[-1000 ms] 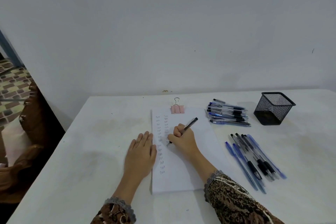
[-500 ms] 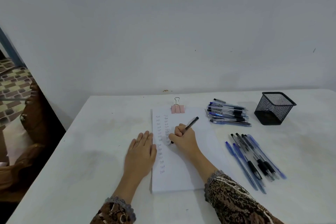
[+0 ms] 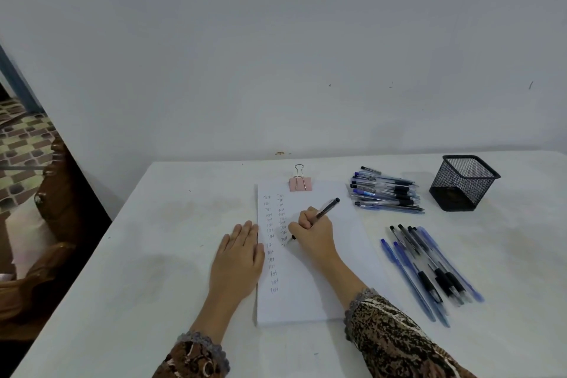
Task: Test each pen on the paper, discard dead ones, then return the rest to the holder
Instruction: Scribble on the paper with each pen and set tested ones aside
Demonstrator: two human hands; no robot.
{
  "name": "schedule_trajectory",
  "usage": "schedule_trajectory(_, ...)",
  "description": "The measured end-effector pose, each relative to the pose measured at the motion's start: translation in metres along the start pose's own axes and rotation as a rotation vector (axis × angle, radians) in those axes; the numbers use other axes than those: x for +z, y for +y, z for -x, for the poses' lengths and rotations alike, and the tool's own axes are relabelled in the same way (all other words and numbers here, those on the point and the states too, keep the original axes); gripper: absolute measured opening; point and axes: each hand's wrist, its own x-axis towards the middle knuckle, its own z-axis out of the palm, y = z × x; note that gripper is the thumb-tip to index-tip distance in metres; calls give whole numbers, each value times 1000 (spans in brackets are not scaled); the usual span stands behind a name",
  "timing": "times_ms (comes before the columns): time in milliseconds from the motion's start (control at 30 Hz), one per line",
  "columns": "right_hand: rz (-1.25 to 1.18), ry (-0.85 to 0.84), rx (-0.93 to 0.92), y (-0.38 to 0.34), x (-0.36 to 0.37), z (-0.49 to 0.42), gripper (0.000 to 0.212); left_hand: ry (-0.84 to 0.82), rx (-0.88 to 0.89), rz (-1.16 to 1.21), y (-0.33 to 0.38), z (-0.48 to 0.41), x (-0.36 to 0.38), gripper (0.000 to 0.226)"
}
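Presently we log: right hand [image 3: 313,232] gripping pen [image 3: 327,208], tip on paper [image 3: 310,282] mid-frame, barrel slanting upper right toward holder [image 3: 463,182]; left hand [image 3: 237,258] flat, steadying paper's left edge.

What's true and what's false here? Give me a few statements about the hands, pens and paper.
1. The right hand holds a pen with its tip on the paper. True.
2. The left hand lifts the paper up. False: it lies flat at the paper's left edge.
3. The mesh holder is crammed with pens. False: none stick out; loose pens lie on the table.
4. A pink clip sits at the paper's top edge. True.
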Motion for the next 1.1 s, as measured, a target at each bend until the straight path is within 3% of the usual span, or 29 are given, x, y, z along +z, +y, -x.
schedule_trajectory(200,22,-11,-6,2,0,0,48,2,-1,3,0,0,0,87)
schedule_trajectory(367,-16,27,-6,0,3,2,48,9,3,-4,-1,0,1,94)
schedule_trajectory(500,-295,-30,177,3,-5,-3,52,10,8,-17,0,1,-1,94)
schedule_trajectory(633,-542,-33,382,-7,-15,-10,33,3,11,-9,0,1,-1,89)
schedule_trajectory(867,-834,93,391,-8,-25,-13,39,-4,4,3,1,1,-2,96)
schedule_trajectory(933,-767,123,383,-8,-26,-12,35,-4,1,5,1,1,-3,96)
schedule_trajectory(1100,-263,166,235,-7,-19,-4,26,-9,2,-1,2,1,-5,97)
